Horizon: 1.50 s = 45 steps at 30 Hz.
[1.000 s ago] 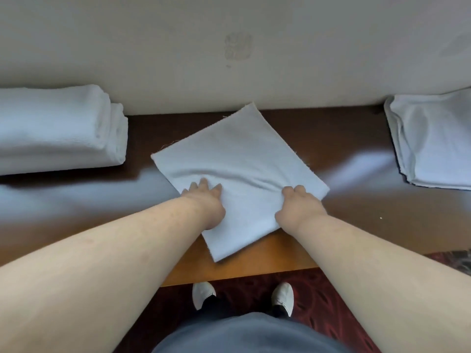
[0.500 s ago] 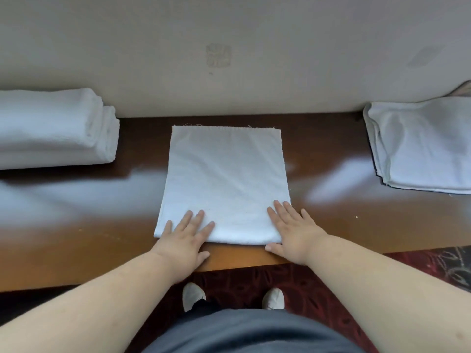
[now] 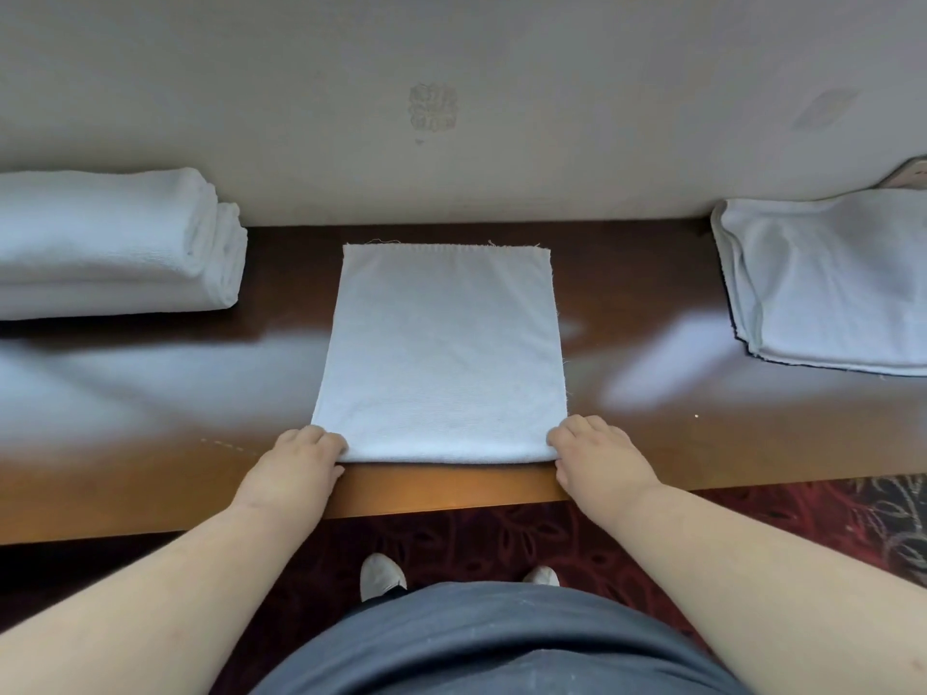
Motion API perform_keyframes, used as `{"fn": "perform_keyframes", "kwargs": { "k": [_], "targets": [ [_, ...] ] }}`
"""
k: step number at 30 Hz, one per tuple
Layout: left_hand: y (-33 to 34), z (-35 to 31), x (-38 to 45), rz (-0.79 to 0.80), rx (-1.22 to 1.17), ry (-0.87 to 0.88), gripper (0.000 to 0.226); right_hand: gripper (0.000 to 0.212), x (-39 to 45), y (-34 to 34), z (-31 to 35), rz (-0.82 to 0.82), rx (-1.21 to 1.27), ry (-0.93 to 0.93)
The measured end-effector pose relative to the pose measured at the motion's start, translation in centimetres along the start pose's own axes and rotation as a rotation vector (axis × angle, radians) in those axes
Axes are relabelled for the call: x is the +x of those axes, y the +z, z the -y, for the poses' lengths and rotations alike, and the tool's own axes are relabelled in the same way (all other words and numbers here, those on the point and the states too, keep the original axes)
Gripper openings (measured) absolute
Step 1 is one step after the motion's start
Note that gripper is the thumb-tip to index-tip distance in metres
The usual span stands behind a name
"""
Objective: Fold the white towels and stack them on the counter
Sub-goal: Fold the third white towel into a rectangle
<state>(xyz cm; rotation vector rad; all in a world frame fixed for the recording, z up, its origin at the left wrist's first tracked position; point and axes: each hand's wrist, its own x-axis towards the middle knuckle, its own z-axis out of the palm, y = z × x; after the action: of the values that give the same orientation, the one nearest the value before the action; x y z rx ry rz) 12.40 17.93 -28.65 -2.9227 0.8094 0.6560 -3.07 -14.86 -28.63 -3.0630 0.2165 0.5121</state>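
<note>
A white towel lies flat and square on the counter, its near edge just short of the counter's front lip and its far edge close to the wall. The left hand has its fingers curled at the near left corner, and the right hand has its fingers curled at the near right corner; both seem to pinch the folded near edge, though whether the cloth is truly held between fingers and thumb cannot be told. This grip at both corners likely prepares lifting the near edge and carrying it to the far edge, halving the towel; the squared placement keeps the edges aligned for that fold. To the left, well apart, sits a stack of folded towels against the wall, probably where this one goes. To the right lies a looser pile of white cloth, likely waiting. Nothing lies between the towel and either heap, so the fold and the move left look unobstructed. Below the counter show patterned carpet and shoes.
</note>
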Motion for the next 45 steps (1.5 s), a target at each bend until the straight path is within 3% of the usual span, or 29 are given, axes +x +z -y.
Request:
{"fn": "perform_keyframes", "kwargs": {
  "k": [3,7,11,13,17,26,32,37,45],
  "targets": [
    [-0.6,0.1,0.5,0.032,0.062,-0.024,0.021,0.022,0.3,-0.9,-0.3,0.016,-0.069,-0.014],
    [-1.1,-0.5,0.8,0.103,0.201,0.019,0.029,0.030,0.2,-1.6,0.0,0.066,-0.163,-0.050],
    [-1.3,-0.5,-0.6,0.130,0.252,0.152,0.025,0.018,-0.7,-1.5,-0.5,0.164,-0.042,-0.021],
    [-1.7,-0.1,-1.7,0.099,0.152,0.207,0.023,0.013,-1.4,-1.8,-1.1,0.194,0.183,0.025],
    [-4.9,0.7,-3.1,0.062,-0.101,0.145,0.012,0.009,-3.3,-3.3,-1.5,0.053,0.592,0.172],
    [-11.9,2.6,-0.4,-0.089,-0.447,0.067,0.008,0.013,-2.1,-8.4,0.4,-0.319,1.060,0.606],
    [-14.1,2.4,4.8,-0.228,-0.710,-0.098,0.013,0.017,2.8,-11.0,0.4,-0.437,1.197,0.670],
    [-14.5,2.6,9.3,-0.233,-0.718,-0.138,0.009,0.016,8.8,-11.3,-1.1,-0.470,1.285,0.717],
    [-13.6,2.0,15.9,-0.129,-0.662,-0.288,0.017,0.029,14.9,-10.7,-2.6,-0.296,1.155,0.699]
  ]
}}
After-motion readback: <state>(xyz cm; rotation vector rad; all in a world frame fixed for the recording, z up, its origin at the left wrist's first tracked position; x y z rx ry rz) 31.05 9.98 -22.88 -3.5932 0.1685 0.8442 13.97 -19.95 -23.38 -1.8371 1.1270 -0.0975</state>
